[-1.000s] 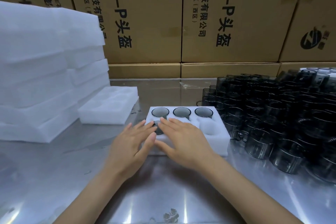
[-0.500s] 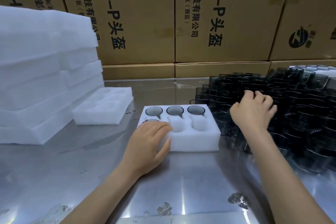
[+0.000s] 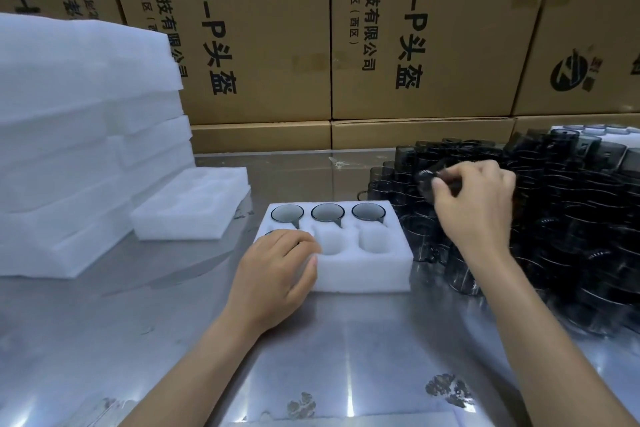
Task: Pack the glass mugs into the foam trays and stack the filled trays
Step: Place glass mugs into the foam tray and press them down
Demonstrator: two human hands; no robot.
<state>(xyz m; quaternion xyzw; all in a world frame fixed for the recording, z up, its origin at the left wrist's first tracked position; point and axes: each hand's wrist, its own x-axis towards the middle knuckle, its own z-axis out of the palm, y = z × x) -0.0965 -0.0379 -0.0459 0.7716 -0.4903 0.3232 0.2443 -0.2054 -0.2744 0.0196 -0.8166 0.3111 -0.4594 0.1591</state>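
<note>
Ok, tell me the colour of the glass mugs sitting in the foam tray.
Smoky dark grey, see-through glass mugs in the white foam tray, clearest in the head view.

A white six-pocket foam tray at centre holds three upright smoky glass mugs along its twelve-o'clock row, loose mugs massed at three o'clock.
</note>
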